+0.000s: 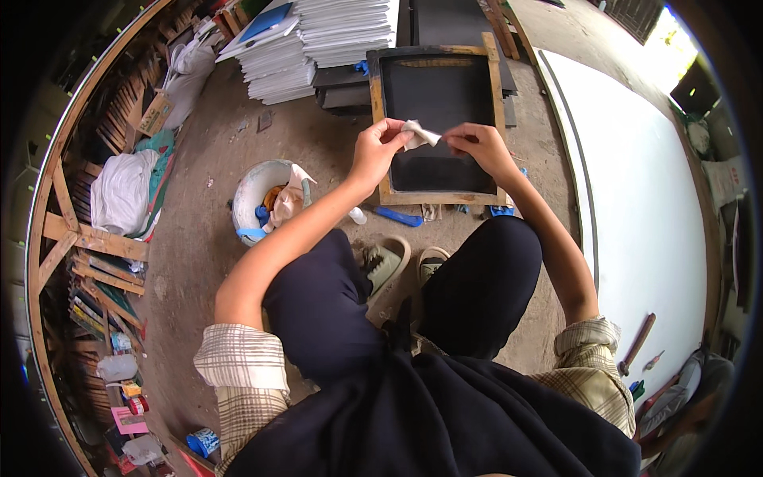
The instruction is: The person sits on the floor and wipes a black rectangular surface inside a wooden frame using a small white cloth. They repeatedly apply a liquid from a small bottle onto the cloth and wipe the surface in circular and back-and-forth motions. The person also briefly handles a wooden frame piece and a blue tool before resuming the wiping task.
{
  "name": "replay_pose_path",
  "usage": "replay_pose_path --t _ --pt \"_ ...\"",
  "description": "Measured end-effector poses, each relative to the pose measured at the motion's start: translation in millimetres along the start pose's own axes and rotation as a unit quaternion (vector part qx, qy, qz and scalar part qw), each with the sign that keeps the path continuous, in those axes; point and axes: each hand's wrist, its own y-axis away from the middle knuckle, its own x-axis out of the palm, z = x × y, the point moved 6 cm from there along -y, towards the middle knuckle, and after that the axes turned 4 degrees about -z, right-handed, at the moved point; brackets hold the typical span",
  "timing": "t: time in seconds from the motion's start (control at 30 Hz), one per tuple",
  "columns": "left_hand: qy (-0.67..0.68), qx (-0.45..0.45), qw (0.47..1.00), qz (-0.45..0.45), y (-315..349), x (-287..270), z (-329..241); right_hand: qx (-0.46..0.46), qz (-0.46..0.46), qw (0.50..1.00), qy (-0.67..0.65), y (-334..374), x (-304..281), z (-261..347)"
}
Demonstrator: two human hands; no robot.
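Cloth [420,137] pinched by the left hand [377,153] near the frame's [377,89] left edge may drop if loosened; right hand [482,148] blurred, grip unclear.

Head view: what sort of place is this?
Probably a workshop, perhaps for printing or framing, though the exact trade is unclear. A wood-framed dark panel, stacks of white sheets and wooden pieces along the left side suggest it.

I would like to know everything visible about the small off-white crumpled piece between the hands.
The small off-white crumpled piece looks like thin cloth or paper, folded and creased. The left hand pinches one end over the black, wooden-framed rectangular panel; whether the blurred right hand touches the other is unclear.
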Motion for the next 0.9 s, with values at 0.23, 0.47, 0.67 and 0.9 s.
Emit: replay_pose_path --t 0.23,0.47,0.67,0.9 --pt "0.065 -0.064 0.993 0.071 -27.5 15.6 39.0 0.099 -0.076 0.973 -0.196 0.1 25.4 -15.8" --pt "-0.184 -0.005 0.960 0.210 -46.5 77.7 114.6 0.106 -0.087 0.986 0.094 34.6 0.7 -114.9" --pt "-0.148 0.018 0.945 0.292 -34.1 207.8 173.3 0.248 -0.277 0.913 0.166 136.3 -68.7 -199.6" --pt "-0.164 0.030 0.944 0.286 -24.6 257.8 202.4 0.320 -0.390 0.843 0.185 211.9 -135.0 -212.4"
